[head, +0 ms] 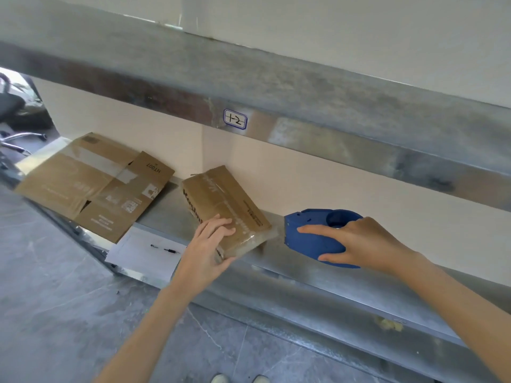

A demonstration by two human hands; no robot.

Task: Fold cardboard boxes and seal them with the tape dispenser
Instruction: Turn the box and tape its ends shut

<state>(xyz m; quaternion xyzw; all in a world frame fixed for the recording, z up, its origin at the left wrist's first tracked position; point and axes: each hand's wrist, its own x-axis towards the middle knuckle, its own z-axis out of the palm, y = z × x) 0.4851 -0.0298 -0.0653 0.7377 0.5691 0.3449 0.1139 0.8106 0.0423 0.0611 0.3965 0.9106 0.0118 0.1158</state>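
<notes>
Hands (207, 244) on taped box (226, 200), blue dispenser (312, 241)

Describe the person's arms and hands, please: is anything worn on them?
The left hand and right hand are bare: no gloves, rings or watch show. The left forearm and right forearm are bare too, with no sleeve up to the frame edge.

Two bare forearms reach up to the metal shelf (290, 283). The left hand (206, 246) clasps the near end of a cardboard box (224, 200), fingers on top and thumb beneath. The right hand (359, 244) grips a blue tape dispenser (309, 240), index finger extended.
</notes>
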